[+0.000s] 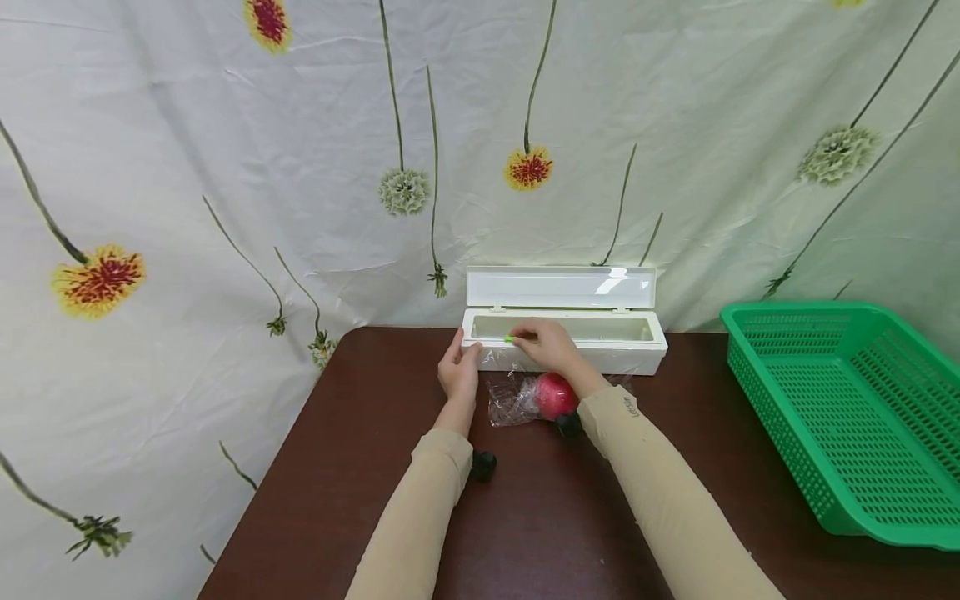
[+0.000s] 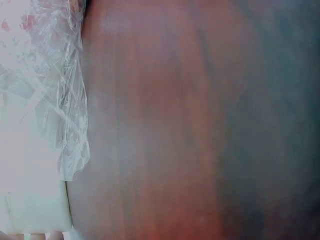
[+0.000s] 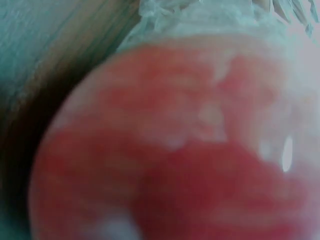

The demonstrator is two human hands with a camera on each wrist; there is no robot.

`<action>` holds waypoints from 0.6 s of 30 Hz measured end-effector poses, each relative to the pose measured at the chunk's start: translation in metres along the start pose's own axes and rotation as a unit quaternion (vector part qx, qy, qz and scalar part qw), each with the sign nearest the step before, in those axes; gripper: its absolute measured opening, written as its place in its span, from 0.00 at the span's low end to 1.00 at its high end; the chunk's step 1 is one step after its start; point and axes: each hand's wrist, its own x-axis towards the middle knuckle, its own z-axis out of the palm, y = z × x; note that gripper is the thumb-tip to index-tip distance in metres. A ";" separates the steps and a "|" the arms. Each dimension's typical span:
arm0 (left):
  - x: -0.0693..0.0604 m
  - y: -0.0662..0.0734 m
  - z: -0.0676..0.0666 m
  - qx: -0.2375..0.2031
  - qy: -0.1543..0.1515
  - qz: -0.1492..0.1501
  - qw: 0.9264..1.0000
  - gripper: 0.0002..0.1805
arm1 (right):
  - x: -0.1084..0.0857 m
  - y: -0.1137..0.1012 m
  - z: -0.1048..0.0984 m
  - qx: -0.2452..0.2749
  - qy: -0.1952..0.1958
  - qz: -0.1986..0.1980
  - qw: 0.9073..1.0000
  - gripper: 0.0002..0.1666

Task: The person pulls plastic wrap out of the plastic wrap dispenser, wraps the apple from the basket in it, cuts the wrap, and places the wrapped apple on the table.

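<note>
A long white cling film dispenser (image 1: 570, 358) lies at the table's back edge, its lid (image 1: 562, 287) standing up. My left hand (image 1: 459, 375) holds its left end, thumb at the front; in the left wrist view, fingertips (image 2: 37, 236) show by the box end. Over the front rim, my right hand (image 1: 549, 343) pinches a small green slider (image 1: 509, 338). Just in front of the box is a red, round, apple-like thing (image 1: 556, 396), seen close and blurred in the right wrist view. Clear cling film (image 1: 512, 404) lies crumpled around it and hangs at the box front.
A green plastic basket (image 1: 825, 500) stands on the right of the dark brown table (image 1: 360, 467). Behind the box hangs a white flowered cloth (image 1: 330, 125). Black wrist cameras (image 1: 483, 465) sit under the sleeves.
</note>
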 end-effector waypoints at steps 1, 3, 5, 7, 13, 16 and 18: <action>0.000 0.000 0.000 0.000 0.001 0.000 1.000 0.26 | 0.000 0.001 0.000 0.001 0.000 0.002 1.000 0.11; 0.001 -0.001 0.000 0.001 0.002 0.000 1.000 0.26 | -0.001 0.002 -0.001 0.000 0.001 0.001 1.000 0.11; 0.002 -0.001 0.000 0.002 0.003 -0.001 1.000 0.26 | -0.001 0.003 -0.002 0.000 0.000 0.001 1.000 0.11; 0.002 -0.002 -0.001 0.004 0.003 -0.002 1.000 0.26 | -0.002 0.004 -0.002 0.000 0.000 -0.001 1.000 0.11; 0.003 -0.003 -0.001 0.009 0.006 -0.003 1.000 0.26 | -0.004 0.005 -0.004 -0.002 0.001 -0.008 1.000 0.11; 0.002 -0.002 -0.001 0.008 0.005 -0.003 1.000 0.26 | -0.005 0.006 -0.006 0.000 0.000 -0.009 1.000 0.11; 0.002 -0.001 0.000 0.007 0.002 -0.002 1.000 0.26 | -0.006 0.007 -0.007 -0.001 0.001 -0.010 1.000 0.11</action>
